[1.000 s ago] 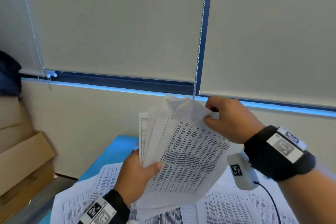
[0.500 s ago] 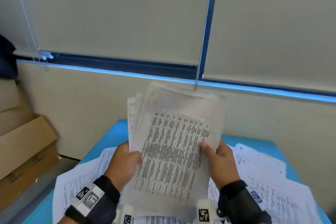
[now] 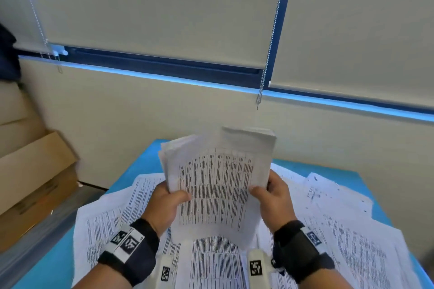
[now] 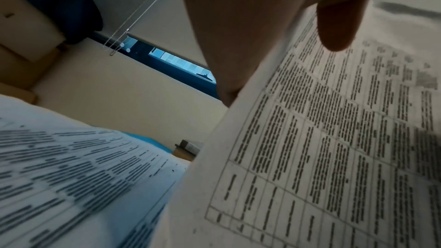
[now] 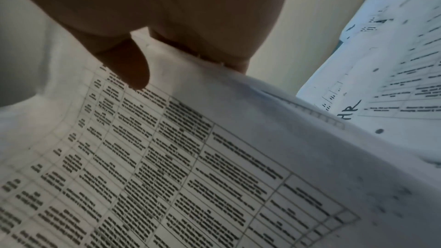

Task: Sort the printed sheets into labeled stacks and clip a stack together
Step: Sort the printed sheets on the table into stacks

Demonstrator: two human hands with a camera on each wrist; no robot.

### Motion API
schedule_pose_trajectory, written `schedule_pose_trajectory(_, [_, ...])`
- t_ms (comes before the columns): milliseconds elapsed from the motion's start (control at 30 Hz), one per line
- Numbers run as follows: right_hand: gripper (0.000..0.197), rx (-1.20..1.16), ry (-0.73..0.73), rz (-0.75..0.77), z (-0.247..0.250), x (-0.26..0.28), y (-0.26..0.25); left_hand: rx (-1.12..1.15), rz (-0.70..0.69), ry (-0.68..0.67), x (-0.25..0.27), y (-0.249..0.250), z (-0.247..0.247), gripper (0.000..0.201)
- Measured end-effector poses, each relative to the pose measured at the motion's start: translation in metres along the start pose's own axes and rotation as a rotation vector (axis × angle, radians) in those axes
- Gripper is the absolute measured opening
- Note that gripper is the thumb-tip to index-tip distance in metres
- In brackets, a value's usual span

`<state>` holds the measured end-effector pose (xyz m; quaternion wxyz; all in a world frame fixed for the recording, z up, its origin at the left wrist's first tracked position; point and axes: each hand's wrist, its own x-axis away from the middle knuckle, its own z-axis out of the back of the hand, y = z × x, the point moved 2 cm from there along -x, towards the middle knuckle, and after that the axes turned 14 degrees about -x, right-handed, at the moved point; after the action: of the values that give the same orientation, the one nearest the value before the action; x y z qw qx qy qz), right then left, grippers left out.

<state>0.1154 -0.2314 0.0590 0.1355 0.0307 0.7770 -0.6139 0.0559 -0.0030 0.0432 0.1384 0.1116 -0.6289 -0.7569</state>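
A bundle of printed sheets with tables of text stands nearly upright above the blue table, its top edge curling toward me. My left hand grips its left edge, thumb on the front page. My right hand grips the right edge the same way, thumb pressed on the print. More printed sheets lie spread flat over the table under and around the bundle. No clip is visible.
Loose sheets cover the table's right side; one bears handwritten letters. Cardboard boxes stand on the floor at the left. A beige wall with lowered blinds and hanging bead chains backs the table.
My right hand dropped from the bundle's top corner to its right edge. The fanned sheets have been gathered into a squarer bundle, lowered toward the table.
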Motion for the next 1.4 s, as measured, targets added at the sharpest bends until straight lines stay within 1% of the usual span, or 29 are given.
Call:
schedule_pose_trajectory(33, [0.026,0.032,-0.003,-0.015,-0.002,0.0,0.002,-0.031,0.0,0.011,0.0,-0.001,0.0,0.028])
schedule_pose_trajectory(67, [0.023,0.054,-0.006,-0.018,-0.004,-0.001,0.003,-0.061,-0.009,0.032,-0.001,-0.001,0.0,0.018])
schedule_pose_trajectory(100, [0.024,0.064,-0.001,-0.009,-0.005,-0.002,0.002,-0.08,-0.031,0.052,-0.003,0.001,0.0,0.013])
schedule_pose_trajectory(167, [0.029,0.022,0.005,0.034,-0.008,-0.005,-0.005,-0.094,-0.084,0.081,-0.005,0.011,0.002,0.024])
schedule_pose_trajectory(233, [0.031,-0.043,0.006,0.051,-0.009,-0.006,-0.009,-0.072,-0.123,0.076,-0.004,0.018,0.003,0.026])
schedule_pose_trajectory(300, [0.032,-0.053,0.005,0.025,-0.009,-0.005,-0.001,-0.062,-0.092,0.042,-0.004,0.011,0.003,0.025])
schedule_pose_trajectory(367, [0.031,-0.011,-0.006,-0.034,-0.009,0.0,0.013,-0.104,-0.039,0.003,-0.005,-0.004,0.0,0.019])
schedule_pose_trajectory(400, [0.029,0.032,-0.011,-0.06,-0.008,0.0,0.021,-0.126,-0.028,0.012,-0.009,-0.009,-0.002,0.015])
schedule_pose_trajectory(467, [0.02,0.098,-0.051,-0.095,-0.01,0.002,0.028,-0.139,-0.027,0.079,-0.015,-0.012,0.001,0.011])
schedule_pose_trajectory(500, [0.015,0.111,-0.092,-0.114,-0.013,0.003,0.028,-0.106,-0.024,0.123,-0.02,-0.013,0.007,0.012])
schedule_pose_trajectory(567, [0.026,0.142,-0.138,-0.144,-0.008,-0.003,0.025,0.049,0.01,0.174,-0.031,-0.018,0.016,0.016])
schedule_pose_trajectory(600, [0.028,0.171,-0.133,-0.153,-0.002,-0.009,0.024,0.145,0.046,0.171,-0.038,-0.026,0.02,0.019])
schedule_pose_trajectory(667, [0.015,0.31,-0.091,-0.162,0.019,-0.027,0.025,0.315,0.141,0.112,-0.048,-0.048,0.024,0.03])
schedule_pose_trajectory(733, [0.006,0.594,-0.096,-0.211,0.047,-0.047,0.035,0.4,0.258,0.054,-0.054,-0.08,0.028,0.036])
schedule_pose_trajectory(767, [0.006,0.766,-0.136,-0.267,0.061,-0.055,0.042,0.418,0.311,0.034,-0.053,-0.095,0.03,0.037])
schedule_pose_trajectory(833, [0.017,1.07,-0.253,-0.397,0.084,-0.065,0.058,0.414,0.384,0.01,-0.053,-0.128,0.036,0.044])
schedule_pose_trajectory(900, [0.035,1.242,-0.347,-0.497,0.097,-0.07,0.072,0.357,0.406,0.029,-0.054,-0.154,0.042,0.058])
schedule_pose_trajectory(933, [0.044,1.295,-0.38,-0.526,0.099,-0.073,0.076,0.344,0.411,0.04,-0.057,-0.164,0.045,0.06])
schedule_pose_trajectory(1033, [0.074,1.428,-0.462,-0.569,0.103,-0.085,0.09,0.351,0.468,0.034,-0.059,-0.165,0.046,0.056])
schedule_pose_trajectory(1100, [0.085,1.486,-0.501,-0.58,0.102,-0.091,0.095,0.376,0.507,0.001,-0.057,-0.162,0.042,0.048])
schedule_pose_trajectory(1167, [0.087,1.526,-0.513,-0.571,0.102,-0.096,0.098,0.383,0.529,-0.024,-0.058,-0.166,0.041,0.041])
schedule_pose_trajectory(1267, [0.085,1.515,-0.493,-0.609,0.105,-0.103,0.099,0.35,0.537,-0.026,-0.057,-0.167,0.041,0.042])
schedule_pose_trajectory(1367, [0.074,1.485,-0.473,-0.639,0.11,-0.103,0.099,0.329,0.534,-0.025,-0.057,-0.17,0.042,0.042])
schedule_pose_trajectory(1400, [0.069,1.484,-0.473,-0.637,0.111,-0.103,0.098,0.319,0.531,-0.016,-0.057,-0.173,0.043,0.046])
